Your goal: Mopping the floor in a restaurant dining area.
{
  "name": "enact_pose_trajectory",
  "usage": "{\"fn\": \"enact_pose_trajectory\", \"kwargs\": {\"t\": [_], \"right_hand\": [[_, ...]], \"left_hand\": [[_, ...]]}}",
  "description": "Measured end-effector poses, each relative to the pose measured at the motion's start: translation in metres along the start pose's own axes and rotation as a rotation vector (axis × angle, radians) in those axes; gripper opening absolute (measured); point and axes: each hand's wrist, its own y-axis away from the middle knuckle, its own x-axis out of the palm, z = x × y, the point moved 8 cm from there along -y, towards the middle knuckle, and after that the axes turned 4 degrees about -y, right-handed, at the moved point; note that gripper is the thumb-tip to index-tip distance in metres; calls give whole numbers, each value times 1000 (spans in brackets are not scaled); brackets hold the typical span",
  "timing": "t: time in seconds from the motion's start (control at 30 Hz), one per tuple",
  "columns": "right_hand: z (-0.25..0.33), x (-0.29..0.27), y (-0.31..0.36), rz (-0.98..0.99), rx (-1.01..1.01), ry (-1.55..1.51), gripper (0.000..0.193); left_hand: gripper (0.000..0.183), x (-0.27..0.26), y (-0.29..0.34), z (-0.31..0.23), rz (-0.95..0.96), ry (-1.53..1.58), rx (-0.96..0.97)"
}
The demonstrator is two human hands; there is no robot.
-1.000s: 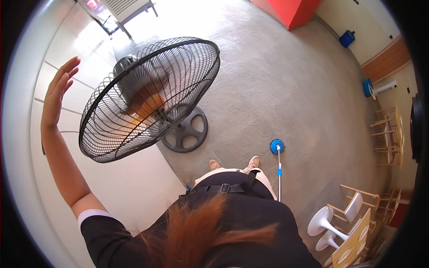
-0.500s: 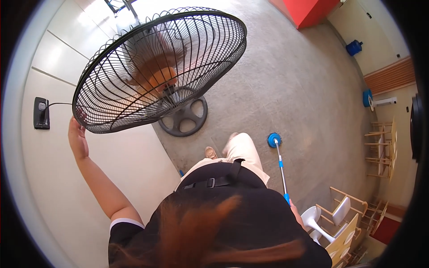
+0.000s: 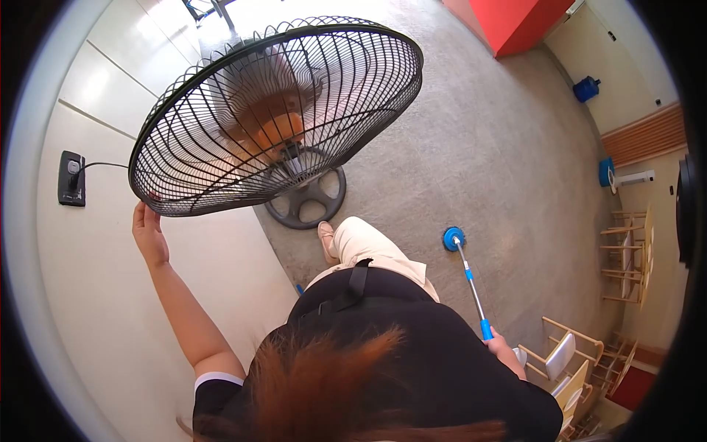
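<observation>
left hand [image 3: 149, 232] on round wire fan cage [image 3: 276, 110] (black), right hand [image 3: 503, 348] gripping mop pole [image 3: 471, 283]

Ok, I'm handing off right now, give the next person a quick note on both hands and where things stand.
Left hand: fingers on the lower rim of the fan's black wire guard, which is tilted toward the wall.
Right hand: gripping the blue-handled pole of the mop, its round blue head resting on the grey floor.
Fan base stands on the floor; its cord runs to the wall socket.
Done: fan reached. Left: cannot tell.
</observation>
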Motion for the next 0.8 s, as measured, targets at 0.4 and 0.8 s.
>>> {"fn": "enact_pose_trajectory", "kwargs": {"t": [0.4,0.8], "right_hand": [[8,-5,15,44,157,-126,73],[-38,79,36,91,123,-335,79]], "left_hand": [[20,4,16,8,95,3,129],[8,59,140,333,428,340,-1069]]}}
